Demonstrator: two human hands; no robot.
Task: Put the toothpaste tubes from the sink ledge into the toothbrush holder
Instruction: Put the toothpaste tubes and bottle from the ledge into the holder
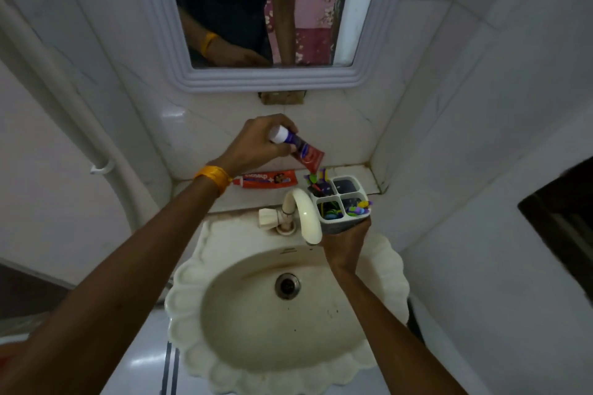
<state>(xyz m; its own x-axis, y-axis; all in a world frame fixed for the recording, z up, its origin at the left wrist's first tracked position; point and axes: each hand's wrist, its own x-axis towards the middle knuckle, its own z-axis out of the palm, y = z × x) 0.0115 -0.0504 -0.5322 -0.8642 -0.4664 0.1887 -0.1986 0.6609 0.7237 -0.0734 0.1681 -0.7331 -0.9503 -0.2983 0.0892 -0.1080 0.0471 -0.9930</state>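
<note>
At frame centre the left hand (pixel 253 146) grips a red-and-purple toothpaste tube (pixel 300 147) above the ledge (pixel 353 170), where an orange tube (pixel 266 179) lies, while the right hand (pixel 345 242) clasps the toothbrush holder (pixel 341 202) beside the curved faucet (pixel 305 212).

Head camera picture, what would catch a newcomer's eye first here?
Probably the left hand near the wall, gripping a red and purple toothpaste tube cap-up above the ledge. Just right of the tap, the right hand holds the white four-slot toothbrush holder; its far right slot looks free. An orange tube lies on the sink ledge.
</note>
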